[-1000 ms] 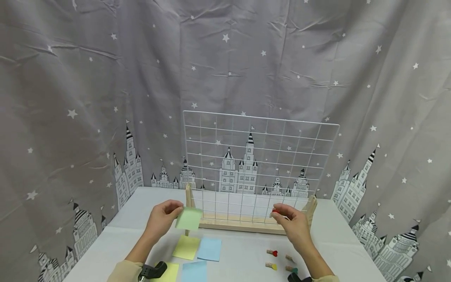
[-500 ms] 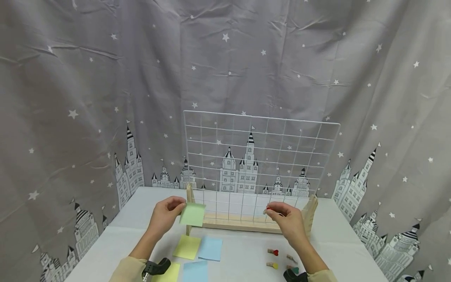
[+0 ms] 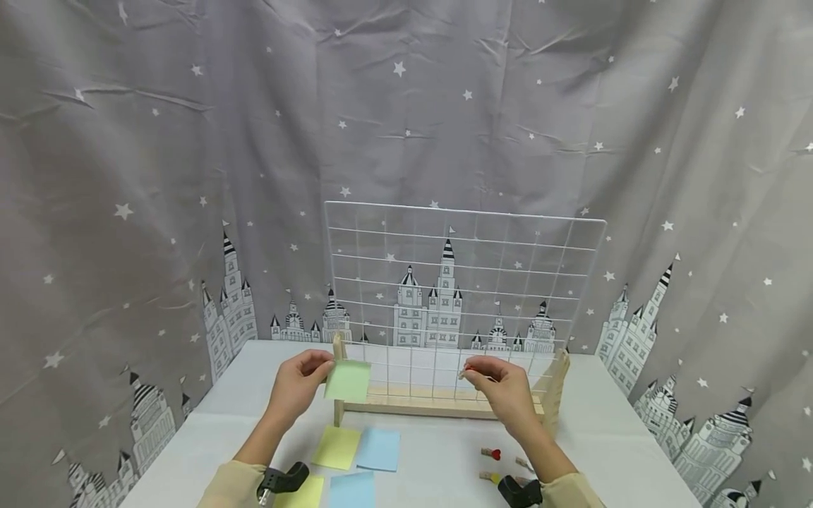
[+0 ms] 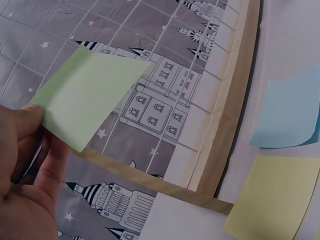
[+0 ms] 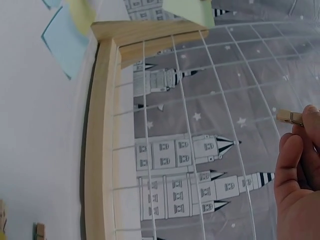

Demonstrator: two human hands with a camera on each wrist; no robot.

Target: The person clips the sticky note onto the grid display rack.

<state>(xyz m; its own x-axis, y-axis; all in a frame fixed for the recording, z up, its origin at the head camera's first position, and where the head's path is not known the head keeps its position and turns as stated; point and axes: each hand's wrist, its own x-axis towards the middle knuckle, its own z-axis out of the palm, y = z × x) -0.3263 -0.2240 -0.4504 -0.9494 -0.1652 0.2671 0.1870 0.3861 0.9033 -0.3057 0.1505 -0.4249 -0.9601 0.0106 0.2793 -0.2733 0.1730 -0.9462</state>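
In the head view my left hand (image 3: 298, 386) pinches a green sticky note (image 3: 348, 381) by its edge, in front of the left end of a white wire grid (image 3: 466, 267). The left wrist view shows the thumb on that note (image 4: 92, 95), its free side sticking out toward the wires. My right hand (image 3: 503, 391) holds a small wooden clothespin with a red heart (image 3: 468, 367) before the grid's lower right part. Up close in the right wrist view, the clothespin's (image 5: 289, 117) wooden end points out past the fingertips, apart from the wires.
Yellow (image 3: 336, 447) and blue sticky notes (image 3: 378, 449) lie on the white table at the front left. Several clothespins, one with a red heart (image 3: 495, 454), lie at the front right. The grid stands in a wooden base (image 3: 425, 406). A grey curtain (image 3: 406, 127) hangs behind.
My right hand has moved left along the grid with the clothespin. My left hand has risen slightly and shifted right with the green note, then stayed nearly still.
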